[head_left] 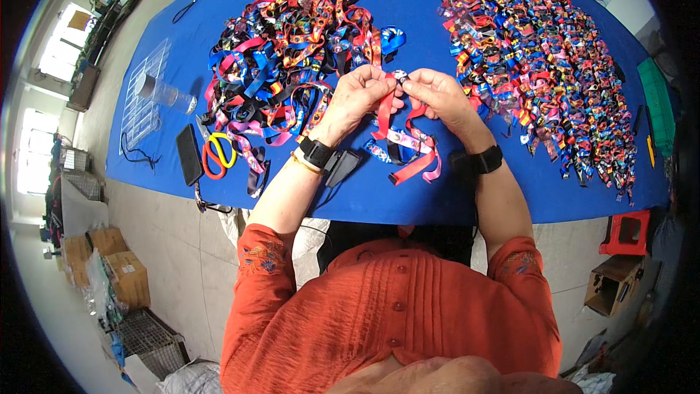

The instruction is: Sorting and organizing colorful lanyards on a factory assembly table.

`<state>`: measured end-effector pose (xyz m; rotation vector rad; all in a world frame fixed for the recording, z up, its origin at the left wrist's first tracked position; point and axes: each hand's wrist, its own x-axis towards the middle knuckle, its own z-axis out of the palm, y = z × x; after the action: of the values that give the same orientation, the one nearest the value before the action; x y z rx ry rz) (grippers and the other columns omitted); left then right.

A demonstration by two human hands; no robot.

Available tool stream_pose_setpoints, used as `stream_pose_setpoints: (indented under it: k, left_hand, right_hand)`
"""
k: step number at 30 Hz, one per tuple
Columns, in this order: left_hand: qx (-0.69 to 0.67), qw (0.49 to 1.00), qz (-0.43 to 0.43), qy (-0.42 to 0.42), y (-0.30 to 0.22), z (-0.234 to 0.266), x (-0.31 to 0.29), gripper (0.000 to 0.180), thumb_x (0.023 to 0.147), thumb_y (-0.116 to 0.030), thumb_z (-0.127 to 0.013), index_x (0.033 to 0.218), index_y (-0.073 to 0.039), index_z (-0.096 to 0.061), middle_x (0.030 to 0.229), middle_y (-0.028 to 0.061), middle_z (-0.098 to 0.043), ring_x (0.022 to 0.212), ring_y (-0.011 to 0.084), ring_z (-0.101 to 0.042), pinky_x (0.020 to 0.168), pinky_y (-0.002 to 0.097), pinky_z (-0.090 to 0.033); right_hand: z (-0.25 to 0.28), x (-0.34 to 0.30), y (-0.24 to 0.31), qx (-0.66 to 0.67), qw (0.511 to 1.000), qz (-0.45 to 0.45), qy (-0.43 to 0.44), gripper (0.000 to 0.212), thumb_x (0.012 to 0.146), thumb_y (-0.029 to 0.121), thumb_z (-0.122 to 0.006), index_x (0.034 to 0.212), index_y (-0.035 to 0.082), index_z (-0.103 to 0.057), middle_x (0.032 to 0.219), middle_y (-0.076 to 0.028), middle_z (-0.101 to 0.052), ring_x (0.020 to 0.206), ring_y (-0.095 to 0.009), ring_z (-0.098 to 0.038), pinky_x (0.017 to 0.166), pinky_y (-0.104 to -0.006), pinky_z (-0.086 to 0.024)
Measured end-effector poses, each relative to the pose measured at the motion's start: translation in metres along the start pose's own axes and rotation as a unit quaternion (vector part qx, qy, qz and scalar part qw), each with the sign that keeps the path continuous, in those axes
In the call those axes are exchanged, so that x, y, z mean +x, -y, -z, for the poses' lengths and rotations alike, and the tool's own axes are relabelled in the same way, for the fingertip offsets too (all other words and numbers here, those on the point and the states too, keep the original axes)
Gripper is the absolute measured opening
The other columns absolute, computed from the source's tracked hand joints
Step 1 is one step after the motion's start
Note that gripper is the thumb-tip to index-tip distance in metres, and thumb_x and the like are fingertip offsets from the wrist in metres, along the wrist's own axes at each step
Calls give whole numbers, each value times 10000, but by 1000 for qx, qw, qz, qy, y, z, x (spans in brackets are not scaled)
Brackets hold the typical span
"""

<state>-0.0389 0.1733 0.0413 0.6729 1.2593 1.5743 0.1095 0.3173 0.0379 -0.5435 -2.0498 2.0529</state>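
Note:
My left hand (pixel 359 96) and my right hand (pixel 440 96) meet over the middle of the blue table, fingertips pinched close together. Between them is a red ribbon strap (pixel 385 113), its loose end hanging below my left fingers. A small dark and white piece shows at the fingertips, too small to make out. Just below lie several loose ribbon straps (pixel 412 142) in red, pink, white and blue. Beyond my left hand rises a tangled heap of printed ribbon straps (pixel 292 47). To the right of my right hand, many more straps (pixel 539 66) lie in dense rows.
Left of the heap are a black phone (pixel 188 155), scissors with red and yellow handles (pixel 220 157), a clear bottle (pixel 173 96) and a white wire rack (pixel 138 102). A green tray (pixel 656 106) sits at the right edge. A red stool (pixel 625 233) stands on the floor.

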Motion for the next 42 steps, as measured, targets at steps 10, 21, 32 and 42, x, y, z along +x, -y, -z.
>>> stream_pose_setpoints:
  k: [10,21,32,42]
  left_hand:
    - [6,1000,-16,-5,18,15,8,101,905,-74,-684,969,0,-659,816,54,-686,677,94,-635,601,218,-504]
    - [13,1000,-9,10,14,18,0,109,917,-80,-671,970,16,-669,819,52,-689,664,89,-630,613,219,-510]
    - [75,997,3,29,11,19,-7,154,923,-66,-647,1056,10,-660,912,38,-694,776,87,-632,717,231,-515]
    - [77,996,-24,38,14,21,-6,137,948,-141,-656,976,-7,-667,842,37,-689,717,84,-625,666,227,-500]
  right_hand:
    - [-11,1,-3,-54,998,-31,7,214,944,282,-640,917,70,-650,690,35,-591,538,-28,-480,462,-190,-372]
    - [-14,2,-9,-61,998,-23,9,262,942,314,-643,829,79,-619,664,51,-561,540,-18,-462,469,-194,-363]
    - [-15,2,-8,-75,997,-10,-2,254,952,261,-634,783,73,-611,596,76,-508,521,-9,-428,453,-216,-323]
    - [-15,2,-10,-53,998,30,34,185,967,223,-617,873,64,-607,671,48,-563,535,-9,-459,461,-191,-345]
